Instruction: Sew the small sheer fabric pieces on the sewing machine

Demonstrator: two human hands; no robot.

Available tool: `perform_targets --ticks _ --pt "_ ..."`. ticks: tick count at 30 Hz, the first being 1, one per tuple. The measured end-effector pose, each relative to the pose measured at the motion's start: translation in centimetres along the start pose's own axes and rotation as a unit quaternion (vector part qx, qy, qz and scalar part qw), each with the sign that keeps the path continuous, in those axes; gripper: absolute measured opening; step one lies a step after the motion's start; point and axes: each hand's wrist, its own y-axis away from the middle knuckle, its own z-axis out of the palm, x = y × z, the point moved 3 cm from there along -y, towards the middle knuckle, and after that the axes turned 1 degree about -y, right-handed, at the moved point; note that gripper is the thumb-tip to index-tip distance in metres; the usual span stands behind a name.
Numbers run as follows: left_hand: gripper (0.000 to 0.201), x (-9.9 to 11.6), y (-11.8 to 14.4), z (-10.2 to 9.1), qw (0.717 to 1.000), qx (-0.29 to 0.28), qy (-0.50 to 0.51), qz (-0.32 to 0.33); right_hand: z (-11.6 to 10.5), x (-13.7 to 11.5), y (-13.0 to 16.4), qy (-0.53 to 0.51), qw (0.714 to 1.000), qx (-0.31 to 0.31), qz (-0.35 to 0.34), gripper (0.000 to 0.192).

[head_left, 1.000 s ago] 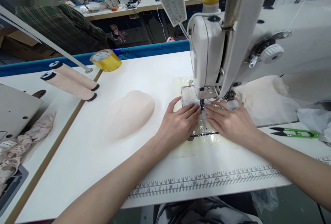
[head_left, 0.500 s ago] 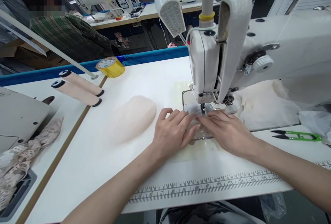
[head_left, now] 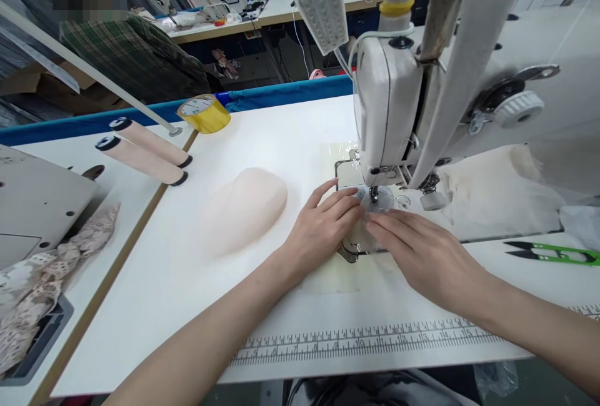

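A: Item one?
B: Small sheer white fabric piece point(head_left: 370, 206), flat on the needle plate under the presser foot of the white sewing machine point(head_left: 398, 112). Stitching looks barely begun; most seam seemingly left.
A: Hands?
B: Left hand point(head_left: 323, 228) and right hand point(head_left: 426, 253), fingers spread flat, pressing it.
A: Beyond?
B: Peach foam cup point(head_left: 244, 206) on white counter point(head_left: 281, 137); green snips point(head_left: 553, 253).
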Motion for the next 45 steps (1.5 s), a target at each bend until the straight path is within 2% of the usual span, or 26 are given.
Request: perform_targets --ticks 7,12,16,25,36,45 --pt "0.032 0.2 -0.2 0.4 0.999 -0.038 0.032 0.005 0.7 1.6 0.0 -0.014 0.997 -0.042 0.059 0.031" --pt "0.031 0.6 -0.3 0.4 1.000 -0.030 0.009 0.005 0.7 2.9 -0.2 0.030 0.995 -0.040 0.090 0.025" --pt "0.036 1.1 -0.1 0.3 1.000 -0.029 -0.011 0.001 0.9 3.7 -0.3 0.040 0.994 -0.037 0.095 0.028" --pt "0.039 2.4 -0.3 0.3 0.995 -0.041 -0.086 0.015 1.0 4.0 -0.7 0.071 0.994 -0.018 0.087 0.028" --pt "0.038 2.6 -0.2 0.2 0.994 -0.037 -0.098 0.011 1.0 4.0 -0.6 0.080 0.993 -0.031 0.086 0.030" --pt "0.035 2.4 0.0 0.5 0.997 -0.007 -0.081 -0.019 0.3 3.3 0.0 0.022 0.999 0.027 0.032 0.028"
